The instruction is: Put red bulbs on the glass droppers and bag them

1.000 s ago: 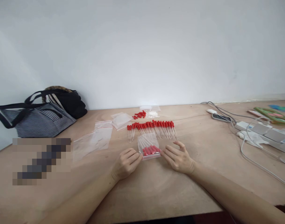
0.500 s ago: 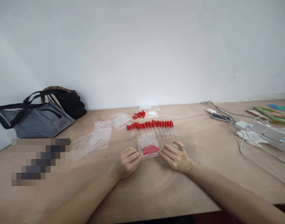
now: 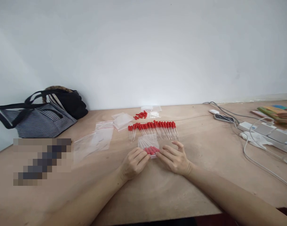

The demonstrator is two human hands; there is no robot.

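Bag (image 3: 148, 144) of droppers lies near tabletop (image 3: 157, 188) centre, below dropper row (image 3: 152, 129). We see left hand (image 3: 134, 163) and right hand (image 3: 175, 158) pinching its near edge. We judge it light, slippery, contents fragile; hold by edges.

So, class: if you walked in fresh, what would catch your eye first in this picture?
Most striking is the long row of red-capped clear glass droppers at the middle of the wooden table. Just in front, the left hand and right hand pinch a small clear plastic bag of droppers. A striped fabric tote bag sits far left.
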